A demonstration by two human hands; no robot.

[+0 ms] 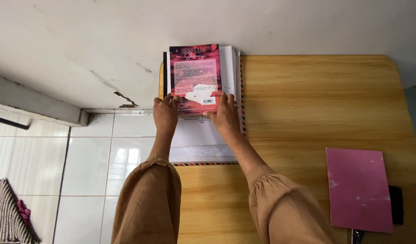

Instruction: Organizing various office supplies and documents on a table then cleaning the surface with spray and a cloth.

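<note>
lying atop a stack of papers at the wooden table's far-left corner, the pink paperback book is pinched at its near edge by left hand and right hand.

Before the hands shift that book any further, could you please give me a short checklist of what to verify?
1. Both hands on the book: left hand and right hand rest on the near edge of the red-pink book: ok.
2. Book lies flat on the stack of white papers and envelopes: ok.
3. Stack fully on the wooden table: not ok, its left part overhangs the table edge above the tiled floor.
4. Stack edges squared: not ok, pages fan out at the right.
5. Pink folder apart from the stack: ok.
</note>
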